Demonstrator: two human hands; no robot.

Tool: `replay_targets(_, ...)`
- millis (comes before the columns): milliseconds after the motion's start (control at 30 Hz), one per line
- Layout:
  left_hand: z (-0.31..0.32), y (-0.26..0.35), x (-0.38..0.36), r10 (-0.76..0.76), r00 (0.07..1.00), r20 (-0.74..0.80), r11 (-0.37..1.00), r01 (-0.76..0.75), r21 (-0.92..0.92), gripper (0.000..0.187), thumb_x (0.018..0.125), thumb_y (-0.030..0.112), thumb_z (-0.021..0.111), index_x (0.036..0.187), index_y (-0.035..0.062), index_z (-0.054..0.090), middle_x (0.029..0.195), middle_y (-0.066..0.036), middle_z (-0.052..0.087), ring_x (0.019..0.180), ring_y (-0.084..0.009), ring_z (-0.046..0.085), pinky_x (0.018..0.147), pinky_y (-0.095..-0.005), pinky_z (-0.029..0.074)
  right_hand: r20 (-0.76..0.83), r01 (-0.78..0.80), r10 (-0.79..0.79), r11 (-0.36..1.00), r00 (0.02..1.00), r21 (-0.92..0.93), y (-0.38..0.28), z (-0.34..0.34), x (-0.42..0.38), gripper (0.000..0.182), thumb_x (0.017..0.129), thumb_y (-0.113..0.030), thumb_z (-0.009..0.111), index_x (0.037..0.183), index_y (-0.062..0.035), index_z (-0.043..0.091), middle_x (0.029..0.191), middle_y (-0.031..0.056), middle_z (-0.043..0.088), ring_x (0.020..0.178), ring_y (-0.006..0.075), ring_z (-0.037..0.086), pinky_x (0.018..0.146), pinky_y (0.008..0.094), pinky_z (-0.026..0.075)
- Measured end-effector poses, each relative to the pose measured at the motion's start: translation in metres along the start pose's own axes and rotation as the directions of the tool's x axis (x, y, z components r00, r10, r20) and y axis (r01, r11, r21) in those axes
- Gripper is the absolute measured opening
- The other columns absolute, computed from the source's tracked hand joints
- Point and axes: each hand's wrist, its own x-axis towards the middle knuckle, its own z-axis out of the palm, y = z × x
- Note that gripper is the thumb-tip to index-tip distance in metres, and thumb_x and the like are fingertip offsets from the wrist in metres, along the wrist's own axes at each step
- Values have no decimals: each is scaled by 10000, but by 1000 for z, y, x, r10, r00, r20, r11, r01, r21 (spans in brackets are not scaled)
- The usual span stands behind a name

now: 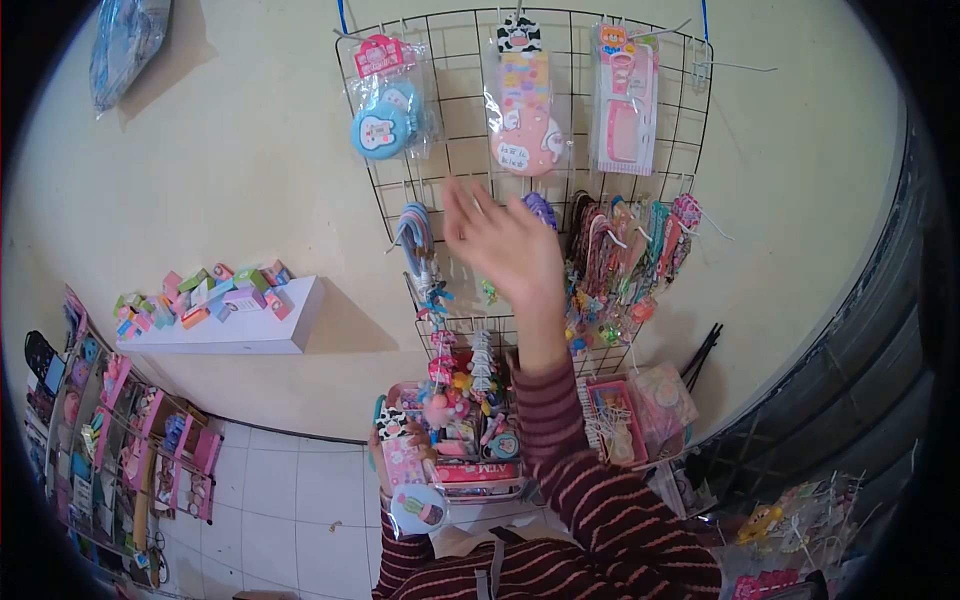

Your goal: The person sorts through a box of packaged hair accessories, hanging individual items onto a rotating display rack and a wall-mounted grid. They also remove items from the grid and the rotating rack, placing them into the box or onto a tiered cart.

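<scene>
My right hand (505, 245) is raised in front of the black wire grid (450, 95), fingers stretched out and slightly blurred, holding nothing. Above it hangs a pink bagged item (527, 140) with a cow-print header. Partly behind the hand is a purple bundle (540, 208). Low in front of my body, my left hand (377, 462) grips a plastic-bagged item (405, 465) with a cow-print header, a pink strip and a round light-blue piece bearing a cactus picture. Some of that hand's fingers are hidden behind the package.
A blue bagged item (383, 120) and a pink boxed set (625, 110) hang on the grid, above colourful hanging straps (620, 240). A white shelf (270, 335) with small boxes juts from the wall. Baskets (640, 460) stand below; a goods rack (140, 440) is at left.
</scene>
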Motion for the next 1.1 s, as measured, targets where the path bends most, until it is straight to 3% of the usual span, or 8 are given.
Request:
replay_targets(100,-33,12,-54,-121,989,-85,978,104,-180,339,798,266,387,1049,39,403,973,-108,471,917,-177,439,808,-282,355,70,307,-300,913,951,-267,9,11,-44,286,829,-198,375,1049,-14,374,1102,154,409,1056,269,370,851,367,305)
replay_targets(167,-39,14,-56,-139,987,-85,972,119,-203,353,798,282,387,1050,37,404,968,-107,474,912,-179,442,801,-281,359,529,798,-662,180,531,-576,3,22,-44,342,827,-238,387,1107,-41,395,1164,147,382,1102,252,341,880,370,285)
replay_targets(233,-41,15,-55,-154,984,-86,965,131,-227,366,797,299,386,1051,34,405,963,-107,478,906,-181,446,794,-281,363,876,393,-384,-787,291,-475,-20,44,-5,378,812,-256,414,1119,-37,393,1182,149,364,1122,264,318,887,390,275)
replay_targets(300,-42,16,-53,-176,981,-80,957,152,-247,381,797,315,385,1051,32,406,957,-107,481,901,-184,449,787,-281,366,949,135,-150,-972,279,-193,-46,43,60,449,796,-302,431,1154,-38,368,1220,150,322,1125,285,310,890,416,263)
replay_targets(567,-54,25,-50,-261,965,-8,923,247,-296,441,795,379,382,1054,23,409,935,-105,495,879,-192,463,759,-281,381,665,-245,-102,-961,740,126,-69,6,80,581,752,-355,479,1208,-41,301,1280,151,233,1157,310,251,871,568,207)
replay_targets(700,-51,32,-30,-277,955,109,922,296,-249,472,795,411,381,1056,19,410,925,-105,502,868,-196,470,745,-280,388,323,273,80,-740,943,-615,8,13,-25,628,768,-354,498,1221,-7,235,1205,191,342,1105,296,356,921,427,245)
replay_targets(900,0,25,-6,55,988,142,972,-85,218,544,777,467,373,1020,-16,433,950,-172,511,851,-243,521,720,-336,451,51,100,149,-347,988,-932,57,-60,-111,671,728,-181,599,1234,-10,192,1062,158,459,978,199,453,840,315,362)
replay_targets(1100,49,24,-2,-63,834,548,-234,-546,804,408,723,326,509,1004,33,468,1205,-176,343,1133,-329,273,931,-404,180,-89,-99,210,34,974,-995,30,-85,-120,264,727,-165,613,873,2,471,745,-2,508,699,21,468,590,158,379)
